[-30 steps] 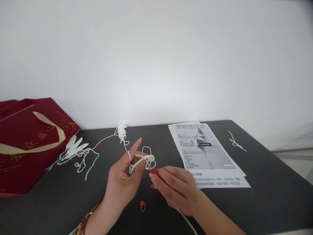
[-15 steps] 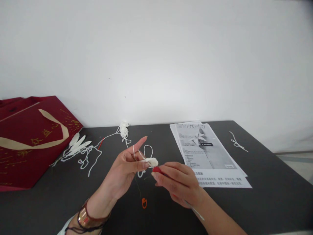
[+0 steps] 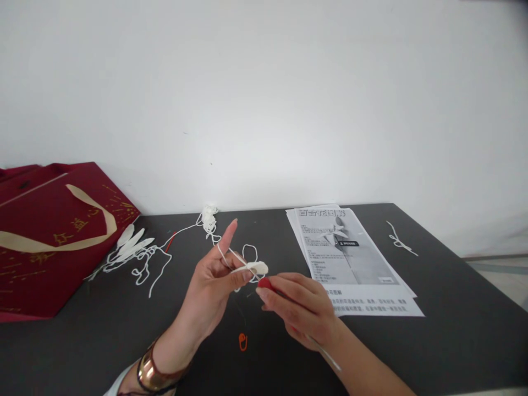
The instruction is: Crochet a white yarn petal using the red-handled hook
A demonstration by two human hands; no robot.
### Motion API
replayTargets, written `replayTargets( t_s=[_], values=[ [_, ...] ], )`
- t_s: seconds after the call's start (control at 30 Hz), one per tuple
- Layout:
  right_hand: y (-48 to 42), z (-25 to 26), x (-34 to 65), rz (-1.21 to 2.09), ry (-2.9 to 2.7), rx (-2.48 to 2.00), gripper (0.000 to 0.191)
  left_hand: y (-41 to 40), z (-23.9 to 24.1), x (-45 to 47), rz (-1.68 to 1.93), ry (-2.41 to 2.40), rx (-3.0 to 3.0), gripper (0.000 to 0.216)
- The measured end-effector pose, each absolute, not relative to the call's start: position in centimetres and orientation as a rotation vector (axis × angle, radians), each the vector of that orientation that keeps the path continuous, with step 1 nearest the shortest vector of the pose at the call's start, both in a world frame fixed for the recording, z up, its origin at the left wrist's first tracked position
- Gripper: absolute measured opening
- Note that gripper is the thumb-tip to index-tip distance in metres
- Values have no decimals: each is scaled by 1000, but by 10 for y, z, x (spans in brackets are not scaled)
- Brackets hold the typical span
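Observation:
Between thumb and fingers, my left hand [image 3: 214, 275] pinches a small white crochet piece [image 3: 259, 268]. White yarn [image 3: 223, 254] wraps round its raised index finger, and a loose loop of yarn stands up behind the piece. My right hand [image 3: 299, 305] is closed on a crochet hook with a red grip [image 3: 265, 283]; its thin metal end sticks out below the palm. The hook's tip is at the white piece, too small to make out exactly. An orange stitch marker [image 3: 243, 342] hangs or lies below the hands, near a thin dark thread.
A dark red gift bag [image 3: 58, 247] stands at the left, with white crocheted petals [image 3: 131, 245] and yarn tails beside it. A yarn heap [image 3: 209, 217] lies by the wall. Printed sheets [image 3: 350, 258] are at the right, with a short knotted yarn piece [image 3: 400, 242] beyond.
My left index finger has tilted more upright, and the yarn round it has slid lower. The white piece has turned slightly. My right hand has hardly moved.

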State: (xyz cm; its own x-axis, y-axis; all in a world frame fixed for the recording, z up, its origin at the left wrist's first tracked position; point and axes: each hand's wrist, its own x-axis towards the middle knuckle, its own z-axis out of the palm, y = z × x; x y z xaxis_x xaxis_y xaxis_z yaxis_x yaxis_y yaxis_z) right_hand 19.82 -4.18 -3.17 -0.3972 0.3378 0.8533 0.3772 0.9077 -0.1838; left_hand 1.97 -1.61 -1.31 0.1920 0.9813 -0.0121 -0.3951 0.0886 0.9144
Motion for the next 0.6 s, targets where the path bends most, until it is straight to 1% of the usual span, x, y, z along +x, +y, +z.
replayTargets(
  t_s=[0.17, 0.3, 0.37, 0.43, 0.53, 0.6],
  values=[
    [-41, -38, 198, 43, -2000, -557, 34, -16, -15, 20, 1301, 862, 1079, 86],
    [-39, -38, 201, 107, -1998, -520, 33, -11, -16, 15, 1154, 769, 965, 87],
    [-39, -35, 201, 28, -2031, -498, 30, -9, -16, 12, 1083, 734, 890, 87],
    [-40, -33, 199, -146, -2057, -529, 23, -8, -15, 11, 1063, 745, 873, 85],
    [-42, -34, 194, -375, -2069, -604, 23, -10, -14, 13, 1141, 834, 996, 85],
    [-43, -36, 192, -383, -2079, -619, 23, -11, -14, 16, 1201, 926, 1138, 87]
  ],
)
